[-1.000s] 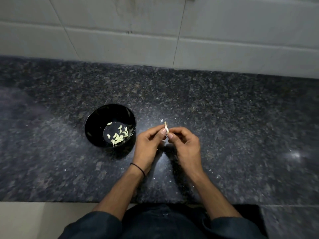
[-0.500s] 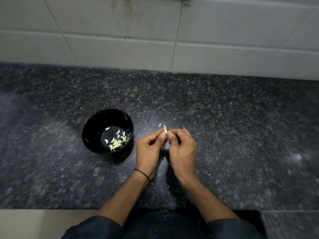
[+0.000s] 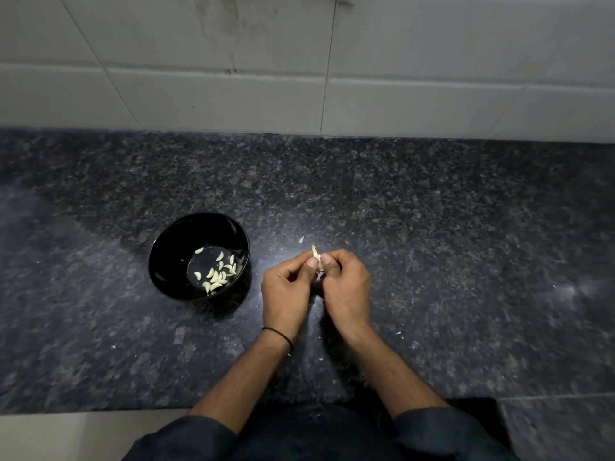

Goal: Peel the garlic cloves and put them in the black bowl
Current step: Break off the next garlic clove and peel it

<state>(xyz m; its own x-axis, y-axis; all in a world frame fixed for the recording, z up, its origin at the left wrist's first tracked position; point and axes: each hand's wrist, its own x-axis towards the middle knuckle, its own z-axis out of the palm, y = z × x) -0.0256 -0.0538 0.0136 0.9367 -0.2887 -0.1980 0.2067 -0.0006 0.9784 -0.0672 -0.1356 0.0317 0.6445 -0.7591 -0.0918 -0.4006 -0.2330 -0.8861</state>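
Pinched a garlic clove [image 3: 316, 258] between the fingertips of left hand [image 3: 286, 291] and right hand [image 3: 347, 287], both closed on it together at centre frame. Had the black bowl [image 3: 173, 241], peeled cloves [image 3: 218, 276] inside, just left of the hands on the countertop [image 3: 432, 244].

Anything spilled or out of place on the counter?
Only minor litter: white peel flakes lie scattered on the granite counter around the left hand and right hand, which pinch a garlic clove. The black bowl stands upright with peeled cloves inside.
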